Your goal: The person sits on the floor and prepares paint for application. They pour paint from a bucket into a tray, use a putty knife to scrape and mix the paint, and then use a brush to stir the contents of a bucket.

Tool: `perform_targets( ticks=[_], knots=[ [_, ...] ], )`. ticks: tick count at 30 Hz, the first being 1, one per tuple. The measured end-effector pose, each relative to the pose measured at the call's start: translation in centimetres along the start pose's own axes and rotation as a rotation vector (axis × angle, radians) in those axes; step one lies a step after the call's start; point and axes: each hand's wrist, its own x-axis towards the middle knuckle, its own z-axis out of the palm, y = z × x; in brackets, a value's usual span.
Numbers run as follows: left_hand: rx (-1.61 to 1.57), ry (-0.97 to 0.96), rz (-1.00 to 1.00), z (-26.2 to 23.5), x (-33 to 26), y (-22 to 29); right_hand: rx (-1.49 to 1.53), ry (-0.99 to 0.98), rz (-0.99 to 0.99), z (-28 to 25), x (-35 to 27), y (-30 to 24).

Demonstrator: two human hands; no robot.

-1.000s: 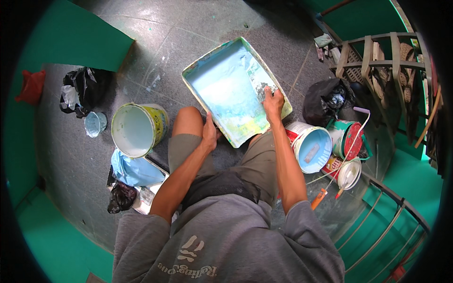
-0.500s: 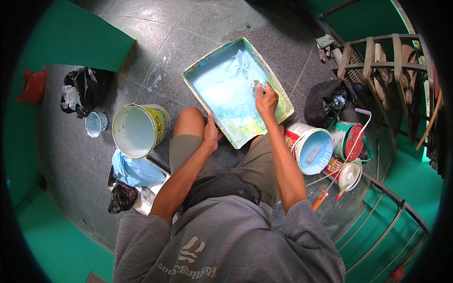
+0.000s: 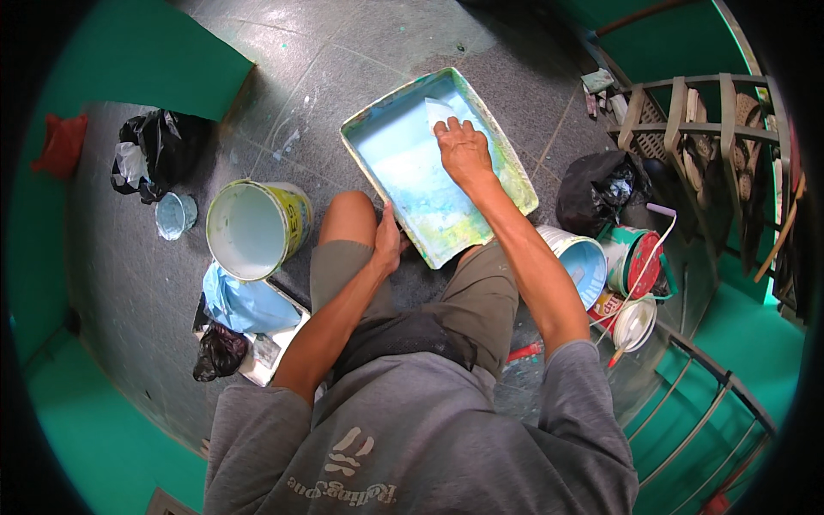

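Paint tray, rectangular and smeared pale blue with green and yellow streaks at its near end, lies on the grey stone floor right in front of my knees. My left hand rests on my left knee, its fingers curled over the tray's near corner, together, touching the rim. My right hand reaches into the tray's far half, fingers pressed together and flat on a pale scraper-like piece that lies against the wet paint; whether they clamp it or only press it down I cannot tell.

Left of my left fingers stands a tilted white bucket with a yellow-green outside, and below it a blue plastic bag. Right of my right arm sit a blue-lined pail, a red and green can and a small white lid. Farther right lies a black bag; beyond it, a wooden rack. Far to the left are a small clear cup and another black bag.
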Motion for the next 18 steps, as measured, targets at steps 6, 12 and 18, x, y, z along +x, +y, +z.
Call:
perform_targets(
  ticks=[6, 12, 18],
  knots=[
    [-0.023, -0.015, 0.001, -0.5, 0.4, -0.5, -0.042, 0.044, -0.110, 0.0, -0.6, -1.7],
    [-0.020, 0.023, -0.023, -0.1, 0.2, -0.2, -0.080, -0.026, -0.204, -0.4, -1.3, -3.7],
    [-0.026, 0.009, -0.032, 0.1, -0.1, 0.1, -0.129, -0.021, -0.340, -0.9, -2.6, -5.1]
  ],
)
